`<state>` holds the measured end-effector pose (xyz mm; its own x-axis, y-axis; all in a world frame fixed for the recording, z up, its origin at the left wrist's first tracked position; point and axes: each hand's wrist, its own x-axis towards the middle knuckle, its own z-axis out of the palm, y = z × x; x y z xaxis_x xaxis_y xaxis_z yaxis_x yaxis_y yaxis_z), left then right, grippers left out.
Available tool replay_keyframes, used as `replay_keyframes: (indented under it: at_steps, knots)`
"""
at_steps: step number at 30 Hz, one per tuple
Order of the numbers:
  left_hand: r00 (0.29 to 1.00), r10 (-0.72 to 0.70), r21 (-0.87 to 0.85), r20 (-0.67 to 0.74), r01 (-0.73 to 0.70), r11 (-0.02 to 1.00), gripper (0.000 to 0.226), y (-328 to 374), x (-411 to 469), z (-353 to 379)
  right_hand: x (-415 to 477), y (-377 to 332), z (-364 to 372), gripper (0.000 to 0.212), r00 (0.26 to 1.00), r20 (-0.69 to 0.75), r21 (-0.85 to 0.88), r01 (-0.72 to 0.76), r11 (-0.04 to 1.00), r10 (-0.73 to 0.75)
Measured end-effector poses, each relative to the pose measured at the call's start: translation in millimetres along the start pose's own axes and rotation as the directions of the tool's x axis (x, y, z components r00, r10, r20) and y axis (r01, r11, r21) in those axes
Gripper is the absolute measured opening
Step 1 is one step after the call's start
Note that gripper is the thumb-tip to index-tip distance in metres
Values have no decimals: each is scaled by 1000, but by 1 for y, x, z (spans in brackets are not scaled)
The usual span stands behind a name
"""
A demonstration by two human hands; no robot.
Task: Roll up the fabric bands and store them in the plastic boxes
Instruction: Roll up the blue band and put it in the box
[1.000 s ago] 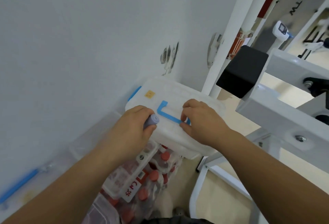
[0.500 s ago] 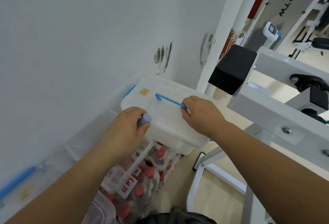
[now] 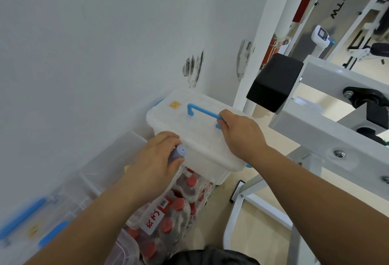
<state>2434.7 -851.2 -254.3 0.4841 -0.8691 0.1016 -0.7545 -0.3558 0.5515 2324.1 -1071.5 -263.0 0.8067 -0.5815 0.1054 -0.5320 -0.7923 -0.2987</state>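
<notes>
Head view: left hand [image 3: 156, 159] grips rolled band [image 3: 179, 153] beside box [image 3: 202, 138]; right hand [image 3: 240, 133] grips handle [image 3: 203, 110].

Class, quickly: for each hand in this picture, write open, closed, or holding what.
Left hand: closed round a rolled lilac fabric band.
Right hand: grips the blue handle of the white plastic box.

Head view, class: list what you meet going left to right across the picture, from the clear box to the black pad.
clear box → left hand holding a rolled band → blue handle of the white box → right hand → black pad
</notes>
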Motion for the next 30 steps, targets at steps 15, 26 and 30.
replay_keyframes:
  at_steps: [15, 26, 30]
  knots:
    - [994, -5, -4, 107, 6, 1000, 15, 1, 1, 0, 11, -8, -5, 18, 989, -7, 32, -146, 989, 147]
    - [985, 143, 149, 96, -156, 976, 11, -10, 11, 7, 12, -12, -7, 21, 994, -72, -100, -91, 991, 84]
    - [988, 87, 163, 130, -108, 981, 14, 0, 12, 2, 16, -14, -13, 22, 992, -96, -87, -94, 992, 86]
